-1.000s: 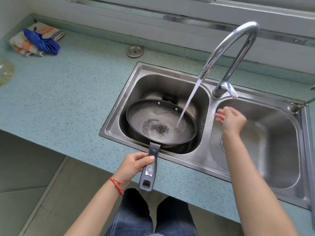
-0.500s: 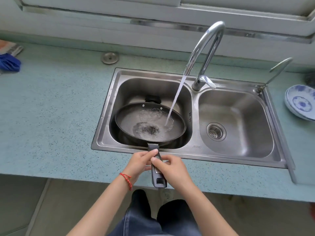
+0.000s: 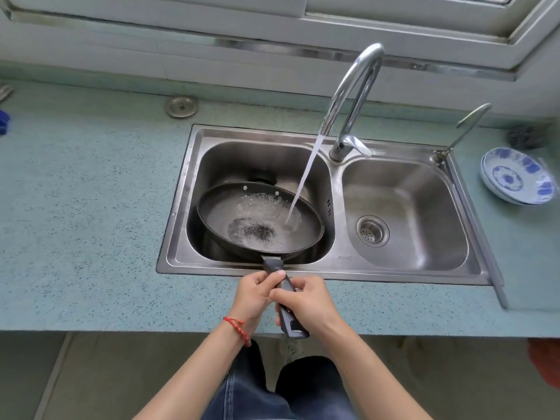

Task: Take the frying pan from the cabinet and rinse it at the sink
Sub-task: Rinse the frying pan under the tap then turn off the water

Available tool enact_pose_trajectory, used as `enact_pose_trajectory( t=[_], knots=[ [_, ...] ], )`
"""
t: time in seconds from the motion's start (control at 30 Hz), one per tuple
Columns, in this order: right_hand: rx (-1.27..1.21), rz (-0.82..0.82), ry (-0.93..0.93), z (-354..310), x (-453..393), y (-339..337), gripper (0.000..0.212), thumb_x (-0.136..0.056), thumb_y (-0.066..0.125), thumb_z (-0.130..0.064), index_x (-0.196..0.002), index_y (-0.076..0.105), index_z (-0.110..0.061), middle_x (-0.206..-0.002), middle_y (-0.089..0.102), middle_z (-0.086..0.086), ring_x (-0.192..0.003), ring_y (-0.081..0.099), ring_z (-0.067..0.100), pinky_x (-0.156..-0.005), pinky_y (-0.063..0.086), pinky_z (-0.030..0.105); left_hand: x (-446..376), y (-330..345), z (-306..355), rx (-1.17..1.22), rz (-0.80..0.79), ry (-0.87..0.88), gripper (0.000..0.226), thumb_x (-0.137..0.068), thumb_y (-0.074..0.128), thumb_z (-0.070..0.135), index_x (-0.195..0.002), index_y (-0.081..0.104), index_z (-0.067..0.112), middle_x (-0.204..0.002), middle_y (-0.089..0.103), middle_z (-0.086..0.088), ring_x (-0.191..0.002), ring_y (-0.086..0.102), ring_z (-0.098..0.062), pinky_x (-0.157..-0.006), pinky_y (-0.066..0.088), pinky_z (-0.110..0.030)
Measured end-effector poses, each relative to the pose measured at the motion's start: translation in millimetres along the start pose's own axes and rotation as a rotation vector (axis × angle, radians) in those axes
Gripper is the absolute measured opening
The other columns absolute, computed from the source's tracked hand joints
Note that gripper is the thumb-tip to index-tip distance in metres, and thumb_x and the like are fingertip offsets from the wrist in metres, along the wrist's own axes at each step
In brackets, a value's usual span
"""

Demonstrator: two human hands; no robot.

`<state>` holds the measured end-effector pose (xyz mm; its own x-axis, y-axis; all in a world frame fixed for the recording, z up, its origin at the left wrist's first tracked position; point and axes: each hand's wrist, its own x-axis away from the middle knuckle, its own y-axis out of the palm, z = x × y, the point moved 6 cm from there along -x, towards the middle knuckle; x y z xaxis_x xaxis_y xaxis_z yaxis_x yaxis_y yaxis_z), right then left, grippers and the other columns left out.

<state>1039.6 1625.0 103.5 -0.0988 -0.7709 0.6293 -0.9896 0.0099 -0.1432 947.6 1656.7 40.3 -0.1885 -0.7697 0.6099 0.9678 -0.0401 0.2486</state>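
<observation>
A dark frying pan (image 3: pixel 230 213) rests in the left basin of the steel double sink (image 3: pixel 178 207), its handle sticking out over the front rim. Water runs from the curved faucet (image 3: pixel 354 95) onto the right part of the pan, where it pools and foams. My left hand (image 3: pixel 254 295) grips the handle near the pan. My right hand (image 3: pixel 309 301) holds the same handle just behind it. The handle's end shows below my right hand.
The right basin (image 3: pixel 424 207) has a drain strainer. Blue-and-white bowls (image 3: pixel 518 177) are stacked on the counter at the right, with a dark scrubber behind them. A round metal cap (image 3: pixel 181 107) lies on the teal counter behind the sink. A thin second tap (image 3: pixel 466 128) stands at the sink's back right corner.
My right hand left the faucet lever and came down onto the pan's handle beside my left hand. Water keeps running into the pan. The view has shifted right.
</observation>
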Motion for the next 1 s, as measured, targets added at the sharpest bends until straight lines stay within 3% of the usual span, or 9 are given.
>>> enact_pose_trajectory(
  t=[0.1, 0.23, 0.37, 0.47, 0.6, 0.67, 0.77, 0.9, 1.0],
  knots=[
    [-0.019, -0.004, -0.044, 0, 7, -1, 0.02, -0.074, 0.061, -0.003, -0.056, 0.058, -0.012, -0.052, 0.051, 0.004, -0.044, 0.054, 0.018, -0.052, 0.048, 0.03, 6, 2, 0, 0.056, -0.012, 0.025, 0.05, -0.051, 0.077, 0.037, -0.079, 0.056, 0.0, -0.081, 0.047, -0.019, -0.078, 0.044, -0.03, -0.071, 0.035, -0.042],
    [-0.039, -0.027, -0.097, 1, 21, 0, 0.006, -0.074, 0.061, -0.002, -0.069, 0.061, -0.002, -0.044, 0.05, -0.002, -0.037, 0.055, 0.016, -0.041, 0.044, 0.022, 20, 2, 3, 0.048, -0.017, 0.05, 0.059, -0.052, 0.075, 0.033, -0.083, 0.059, -0.014, -0.079, 0.053, -0.021, -0.076, 0.049, -0.029, -0.07, 0.041, -0.041],
    [-0.065, -0.016, -0.155, 7, 31, 1, 0.006, -0.067, 0.061, -0.014, -0.07, 0.061, -0.008, -0.043, 0.052, -0.006, -0.037, 0.054, 0.017, -0.041, 0.043, 0.024, 25, 2, -1, 0.125, -0.084, 0.004, 0.023, -0.065, 0.072, 0.008, -0.079, 0.063, -0.008, -0.07, 0.062, -0.017, -0.06, 0.063, -0.021, -0.06, 0.054, -0.029],
    [-0.085, -0.005, -0.187, 13, 36, 5, 0.003, -0.068, 0.062, -0.015, -0.071, 0.064, -0.015, -0.044, 0.052, -0.006, -0.041, 0.052, 0.02, -0.046, 0.043, 0.028, 27, 4, -5, 0.21, -0.145, -0.101, 0.028, -0.06, 0.069, 0.014, -0.079, 0.065, -0.005, -0.066, 0.069, -0.012, -0.059, 0.066, -0.02, -0.061, 0.057, -0.031],
    [-0.093, 0.018, -0.219, 18, 40, 6, 0.011, -0.067, 0.064, -0.019, -0.077, 0.067, -0.016, -0.048, 0.052, -0.007, -0.049, 0.048, 0.02, -0.053, 0.04, 0.034, 27, 5, -5, 0.212, -0.209, -0.165, 0.016, -0.075, 0.059, 0.002, -0.087, 0.061, -0.008, -0.068, 0.072, -0.008, -0.06, 0.068, -0.018, -0.063, 0.058, -0.032],
    [-0.098, 0.031, -0.226, 19, 42, 4, 0.011, -0.068, 0.064, -0.017, -0.078, 0.068, -0.015, -0.052, 0.054, -0.006, -0.049, 0.047, 0.017, -0.054, 0.039, 0.034, 29, 6, -4, 0.217, -0.223, -0.15, 0.015, -0.078, 0.056, -0.002, -0.09, 0.059, -0.011, -0.067, 0.072, -0.009, -0.062, 0.069, -0.017, -0.061, 0.059, -0.029],
    [-0.114, 0.031, -0.231, 21, 45, 2, 0.009, -0.07, 0.063, -0.015, -0.077, 0.067, -0.016, -0.056, 0.054, 0.001, -0.049, 0.048, 0.019, -0.053, 0.04, 0.032, 32, 8, -3, 0.188, -0.21, -0.111, 0.006, -0.079, 0.056, -0.005, -0.08, 0.061, -0.008, -0.062, 0.07, -0.01, -0.06, 0.069, -0.017, -0.06, 0.058, -0.027],
    [-0.071, 0.056, -0.218, 26, 52, 2, 0.014, -0.068, 0.062, -0.017, -0.079, 0.067, -0.024, -0.056, 0.055, -0.006, -0.051, 0.049, 0.014, -0.055, 0.041, 0.03, 37, 8, -4, 0.169, -0.189, -0.039, 0.002, -0.076, 0.059, -0.006, -0.075, 0.061, -0.005, -0.058, 0.068, -0.007, -0.059, 0.068, -0.015, -0.059, 0.058, -0.026],
    [-0.052, 0.061, -0.217, 25, 58, 0, 0.012, -0.072, 0.061, -0.012, -0.077, 0.065, -0.022, -0.056, 0.05, -0.005, -0.052, 0.045, 0.013, -0.053, 0.038, 0.027, 42, 11, -3, 0.155, -0.177, 0.011, 0.002, -0.077, 0.06, -0.006, -0.075, 0.059, -0.004, -0.057, 0.069, -0.004, -0.059, 0.068, -0.014, -0.061, 0.058, -0.026]
  ],
)
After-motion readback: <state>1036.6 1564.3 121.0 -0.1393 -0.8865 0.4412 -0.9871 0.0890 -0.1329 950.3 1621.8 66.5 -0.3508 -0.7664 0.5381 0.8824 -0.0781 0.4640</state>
